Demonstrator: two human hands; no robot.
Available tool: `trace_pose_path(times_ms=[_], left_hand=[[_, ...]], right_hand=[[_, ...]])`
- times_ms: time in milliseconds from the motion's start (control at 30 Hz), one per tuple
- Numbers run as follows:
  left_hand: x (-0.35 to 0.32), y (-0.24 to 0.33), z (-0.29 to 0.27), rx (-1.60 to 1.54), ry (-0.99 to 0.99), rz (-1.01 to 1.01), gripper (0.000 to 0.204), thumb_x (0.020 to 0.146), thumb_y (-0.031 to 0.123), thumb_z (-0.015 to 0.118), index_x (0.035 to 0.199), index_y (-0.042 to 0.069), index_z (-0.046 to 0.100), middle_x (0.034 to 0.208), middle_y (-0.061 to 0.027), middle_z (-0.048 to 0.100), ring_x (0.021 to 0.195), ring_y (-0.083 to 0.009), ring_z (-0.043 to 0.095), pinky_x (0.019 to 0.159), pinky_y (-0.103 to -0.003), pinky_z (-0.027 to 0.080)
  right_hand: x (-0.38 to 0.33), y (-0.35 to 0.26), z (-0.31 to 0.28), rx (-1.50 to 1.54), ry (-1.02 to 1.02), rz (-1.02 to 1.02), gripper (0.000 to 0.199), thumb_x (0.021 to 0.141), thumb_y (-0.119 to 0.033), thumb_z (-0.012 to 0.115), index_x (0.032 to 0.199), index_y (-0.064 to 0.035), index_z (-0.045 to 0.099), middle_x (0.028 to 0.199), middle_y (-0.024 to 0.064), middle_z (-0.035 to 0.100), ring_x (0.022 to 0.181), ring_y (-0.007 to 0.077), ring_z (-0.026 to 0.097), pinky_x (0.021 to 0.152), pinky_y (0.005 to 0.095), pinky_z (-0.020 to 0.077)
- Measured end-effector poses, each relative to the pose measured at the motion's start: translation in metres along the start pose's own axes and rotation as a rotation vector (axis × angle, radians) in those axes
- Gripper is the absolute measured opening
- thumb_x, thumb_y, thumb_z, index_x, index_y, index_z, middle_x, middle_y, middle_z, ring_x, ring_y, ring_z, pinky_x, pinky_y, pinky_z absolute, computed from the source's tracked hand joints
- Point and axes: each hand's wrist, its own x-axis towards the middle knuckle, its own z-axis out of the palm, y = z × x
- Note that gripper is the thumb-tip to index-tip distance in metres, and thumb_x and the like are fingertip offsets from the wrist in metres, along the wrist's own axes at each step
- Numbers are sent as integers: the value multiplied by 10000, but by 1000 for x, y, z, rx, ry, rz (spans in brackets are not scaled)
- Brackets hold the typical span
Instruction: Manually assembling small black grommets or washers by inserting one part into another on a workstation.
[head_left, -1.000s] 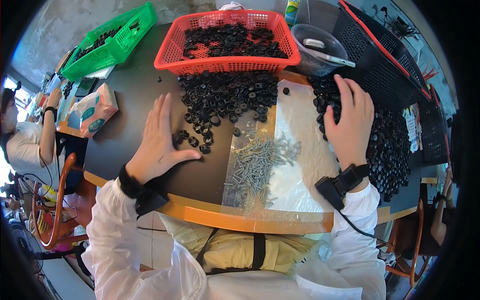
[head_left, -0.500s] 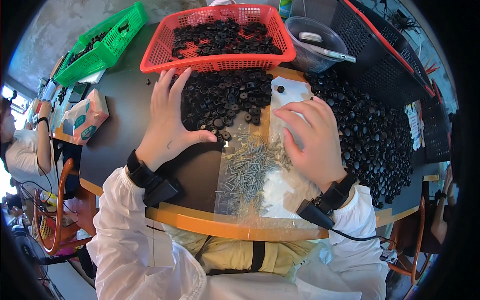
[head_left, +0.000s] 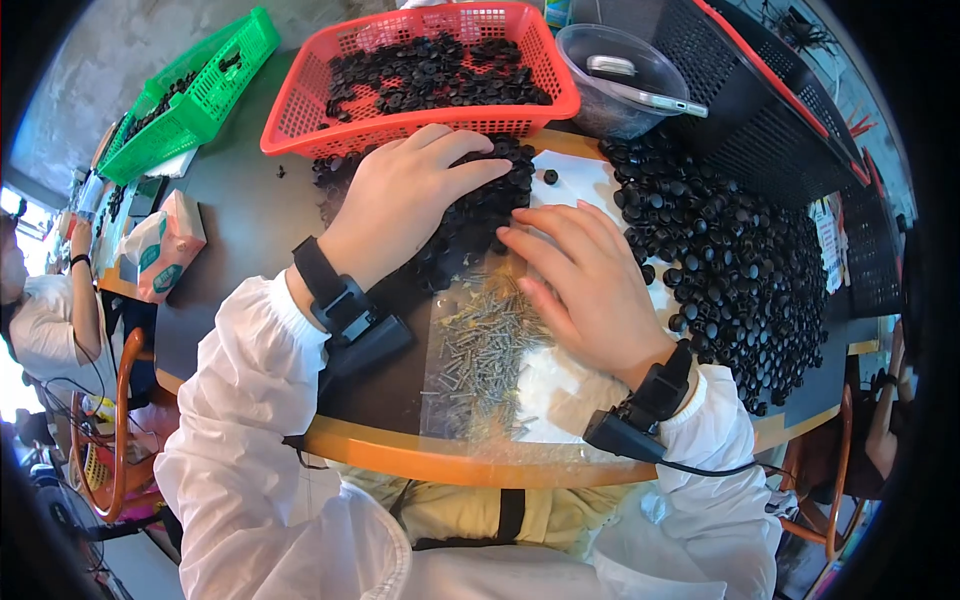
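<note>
My left hand lies flat, fingers spread, on a heap of small black round parts in front of the red basket. My right hand rests palm down beside it, fingers apart, at the edge of a clear plastic sheet strewn with small metal screws. A larger spread of black parts lies to the right of my right hand. Neither hand visibly holds anything. Both wrists wear black bands with devices.
The red basket holds more black parts. A green basket stands far left, a clear bowl with a metal tool behind, a black basket far right. A tissue pack lies left. Another person sits at the left.
My left hand moved right and forward onto the middle heap. My right hand came left from the right-hand pile to the plastic sheet. The view has tilted closer.
</note>
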Motion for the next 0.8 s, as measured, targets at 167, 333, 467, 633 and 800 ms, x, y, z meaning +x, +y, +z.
trace_pose_path(times_ms=[167, 333, 467, 633, 800], left_hand=[[5, -7, 2, -57, 17, 24, 353, 758, 12, 659, 1098, 99, 696, 1072, -65, 666, 969, -283, 639, 809, -396, 534], [5, 0, -5, -66, 47, -20, 277, 780, 55, 727, 1055, 71, 696, 995, -65, 694, 938, -280, 657, 804, -371, 541], [-1, 25, -17, -305, 103, -161, 247, 779, 74, 763, 1019, 62, 703, 969, -84, 704, 877, -283, 679, 781, -341, 551], [-8, 54, -18, -417, 122, -48, 350, 675, -3, 796, 1005, 69, 704, 934, -92, 688, 840, -275, 674, 754, -347, 557], [-16, 59, -8, -448, 134, -35, 369, 684, -1, 793, 1033, 67, 696, 950, -100, 664, 853, -277, 654, 738, -350, 553]], right_hand=[[0, -1, -2, 23, 1, -11, 376, 833, -188, 687, 1188, -80, 633, 1230, 100, 589, 1186, 291, 527, 1084, 466, 363], [-1, 2, -4, 65, 55, 20, 338, 849, -202, 684, 1157, -72, 638, 1150, 102, 623, 1129, 306, 555, 1054, 446, 390], [-4, 3, -1, 272, 113, 207, 319, 866, -171, 692, 1153, -47, 631, 1058, 104, 668, 1042, 284, 618, 973, 389, 458], [-4, -4, 0, 696, 223, 402, 298, 832, -71, 747, 1106, -15, 645, 961, 74, 713, 871, 136, 678, 800, 281, 519], [-8, -6, 4, 839, 165, 505, 283, 796, -64, 787, 1053, -23, 676, 921, 41, 712, 817, 108, 671, 775, 276, 532]])
